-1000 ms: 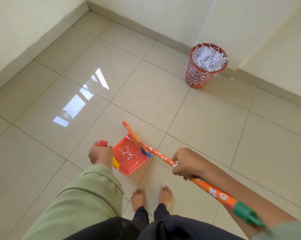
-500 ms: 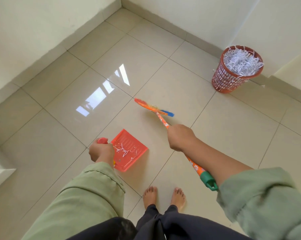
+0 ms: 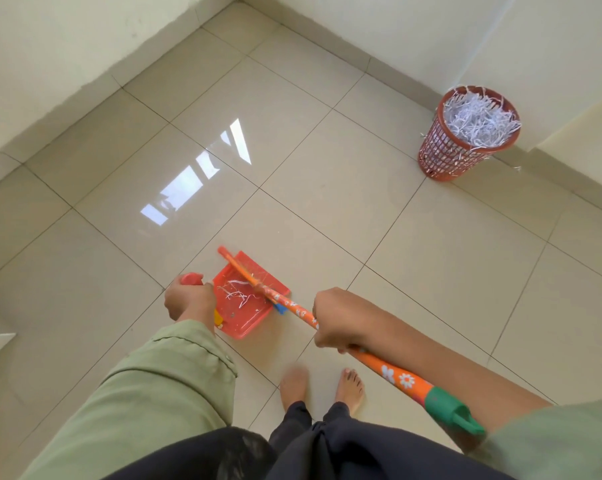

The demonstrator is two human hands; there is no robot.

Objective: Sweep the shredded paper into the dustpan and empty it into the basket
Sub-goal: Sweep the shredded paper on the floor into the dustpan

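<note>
The red plastic dustpan, holding a few white paper shreds, is gripped at its handle by the left hand. The orange flowered broom is clasped by the right hand, its long axis running diagonally away from those fingers across the pan. The red mesh basket stands well beyond, nearer the right hand.

Glossy beige floor tiles, pale walls

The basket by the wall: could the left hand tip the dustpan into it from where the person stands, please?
Probably not yet: the basket stands well across bare floor tiles from the left hand gripping the dustpan. Nothing blocks the way.
</note>
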